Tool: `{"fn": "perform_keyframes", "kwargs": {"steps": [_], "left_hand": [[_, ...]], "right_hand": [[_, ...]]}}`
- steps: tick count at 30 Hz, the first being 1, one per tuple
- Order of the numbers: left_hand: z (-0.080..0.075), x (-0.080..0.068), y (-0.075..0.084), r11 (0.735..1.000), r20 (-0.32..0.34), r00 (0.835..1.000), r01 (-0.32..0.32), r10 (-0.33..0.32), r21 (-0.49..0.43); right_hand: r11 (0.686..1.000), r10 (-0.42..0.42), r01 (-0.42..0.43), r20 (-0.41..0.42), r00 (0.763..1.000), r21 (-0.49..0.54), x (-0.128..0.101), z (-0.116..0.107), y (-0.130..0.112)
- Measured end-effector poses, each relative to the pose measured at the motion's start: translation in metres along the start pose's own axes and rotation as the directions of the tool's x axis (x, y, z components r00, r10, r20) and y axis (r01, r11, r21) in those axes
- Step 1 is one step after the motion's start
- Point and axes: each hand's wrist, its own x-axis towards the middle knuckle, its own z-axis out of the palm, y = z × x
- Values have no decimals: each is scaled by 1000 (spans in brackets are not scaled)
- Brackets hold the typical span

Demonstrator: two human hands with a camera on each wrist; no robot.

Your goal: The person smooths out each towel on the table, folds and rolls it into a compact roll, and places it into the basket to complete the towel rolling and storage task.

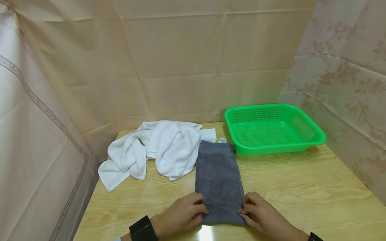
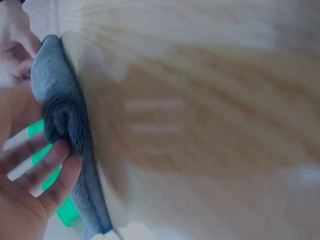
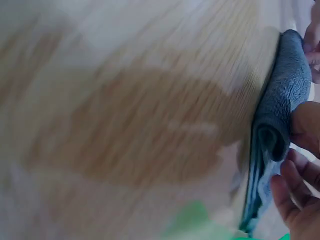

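Observation:
A grey towel point(image 1: 218, 177), folded into a long strip, lies on the wooden table point(image 1: 301, 194) and runs away from me. My left hand point(image 1: 201, 206) pinches its near left corner, and my right hand point(image 1: 245, 206) pinches its near right corner. In the left wrist view the grey towel point(image 2: 62, 115) bulges up at the edge where my fingers point(image 2: 57, 167) hold it. In the right wrist view the grey towel point(image 3: 280, 110) shows a rolled fold beside my fingers point(image 3: 295, 185). Both wrist views are blurred.
A crumpled white towel point(image 1: 156, 150) lies to the left of the grey one, touching its far end. An empty green plastic basket point(image 1: 313, 140) stands at the back right. Cloth curtains close off the table's left, back and right sides.

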Motion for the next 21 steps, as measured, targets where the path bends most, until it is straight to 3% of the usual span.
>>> {"fn": "perform_keyframes", "kwargs": {"steps": [4, 8, 12, 16, 19, 21], "left_hand": [[-4, -1, 4, 991, 56, 997, -51, 44, 125], [-6, -2, 9, 979, 119, 992, -69, 47, 191], [-5, -1, 11, 974, 92, 995, -56, 37, 220], [-4, -2, 10, 985, 70, 998, -2, -10, 172], [-4, -2, 7, 995, 68, 995, 63, -68, 81], [-3, -2, 4, 993, 65, 991, 117, -116, -9]], "right_hand": [[967, -162, 153, -28, 986, -203, -2, 2, -1], [936, -241, 230, -7, 971, -266, -5, 2, 0], [926, -255, 242, -8, 967, -291, -6, 2, 0], [956, -161, 152, -14, 987, -252, -6, -1, -2], [993, 2, 3, 46, 999, -118, -3, -7, -3], [994, 106, -106, 99, 989, -5, 0, -11, -1]]}}
